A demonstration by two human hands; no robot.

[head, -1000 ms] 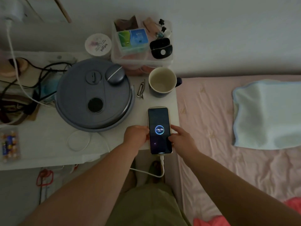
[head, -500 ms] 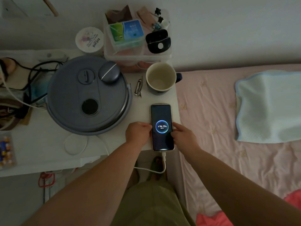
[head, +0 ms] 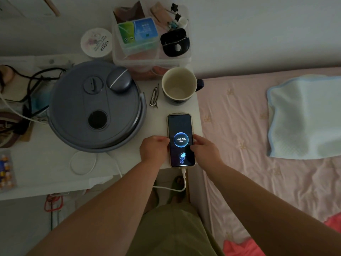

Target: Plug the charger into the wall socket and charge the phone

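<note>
The phone lies face up near the right front corner of the white table. Its lit screen shows a charging ring reading 96.10%. A white charger cable is plugged into its bottom end and loops down off the table edge to the left. My left hand grips the phone's left edge and my right hand grips its right edge. The charger plug and the wall socket are out of view.
A round grey appliance fills the table's middle. Behind the phone stand a mug and metal clips. A clear storage box and a white tub sit at the wall. Tangled cables lie left. A pink bed with a pale blue pillow is right.
The view has shifted slightly, so the table sits lower in frame. Both hands stay on the phone's edges. A small animation has appeared at the bottom of the screen.
</note>
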